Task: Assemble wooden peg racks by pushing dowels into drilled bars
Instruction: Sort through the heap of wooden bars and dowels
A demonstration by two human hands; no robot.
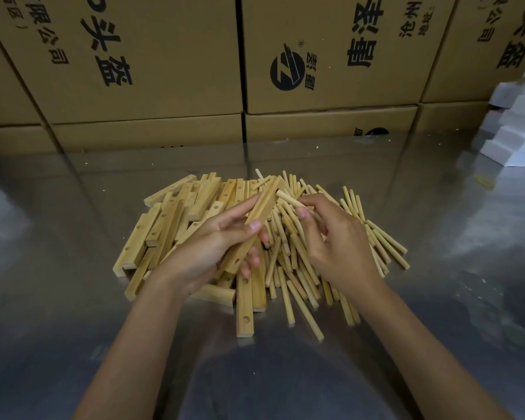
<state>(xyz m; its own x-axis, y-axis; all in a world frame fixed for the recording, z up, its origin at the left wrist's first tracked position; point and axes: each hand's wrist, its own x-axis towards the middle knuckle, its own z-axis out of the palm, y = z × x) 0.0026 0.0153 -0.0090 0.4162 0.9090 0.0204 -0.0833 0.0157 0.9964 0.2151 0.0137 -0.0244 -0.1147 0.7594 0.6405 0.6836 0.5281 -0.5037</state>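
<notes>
Dowel poised beside a drilled bar, above the heaped stock.

Head view: the left hand (212,247) grips a drilled bar (256,221), fingers curled round its lower half, its long axis running up and away to the right. The right hand (331,237) pinches a dowel (288,200) between thumb and fingertips, its free end pointing up-left and lying just beside the bar's upper end (whether they touch, I cannot tell). One hole shows near the bar's lower end; any hole by the dowel tip is out of sight. Under both hands lie loose bars (164,225), leftward, and loose dowels (373,237), rightward, on the metal table (73,298).
</notes>
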